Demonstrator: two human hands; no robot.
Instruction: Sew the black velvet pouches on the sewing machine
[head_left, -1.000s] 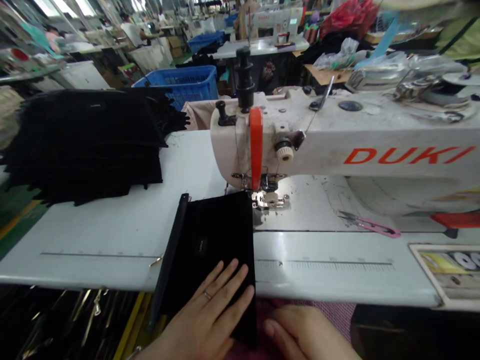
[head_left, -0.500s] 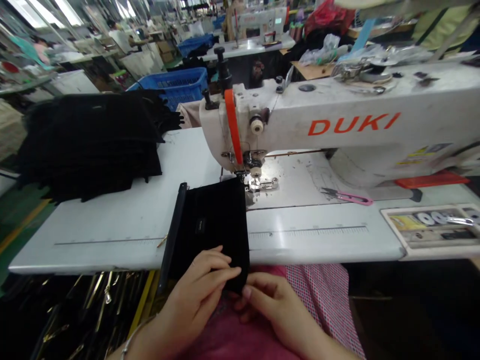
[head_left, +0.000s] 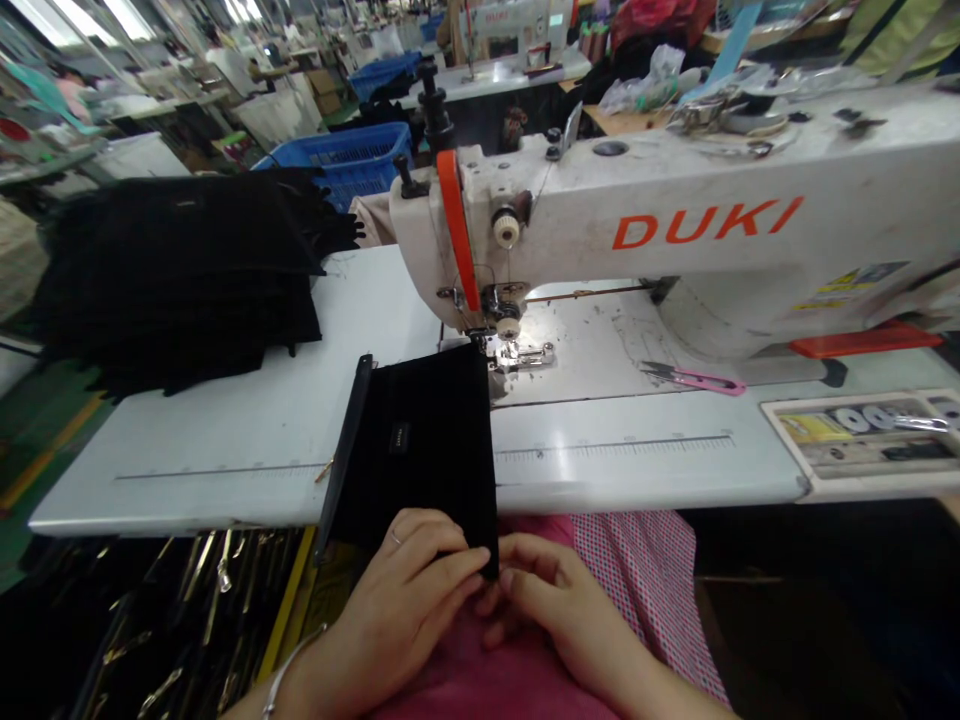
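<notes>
A black fabric pouch (head_left: 420,440) with a small label and a zipper along its left edge lies on the white sewing table (head_left: 225,440), its far edge at the presser foot (head_left: 517,352) of a white DUKI sewing machine (head_left: 675,230). My left hand (head_left: 409,590) pinches the pouch's near corner, which hangs over the table's front edge. My right hand (head_left: 551,600) pinches the same corner from the right, fingers curled against it.
A tall stack of black fabric pieces (head_left: 180,270) sits on the table's left. Pink thread snips (head_left: 694,378) lie right of the needle, and a parts tray (head_left: 862,440) sits at the far right. Blue baskets (head_left: 337,165) and other sewing stations fill the background.
My left hand went from lying flat on the pouch to pinching its near corner. My right hand came up to grip the same corner. The view pulled back.
</notes>
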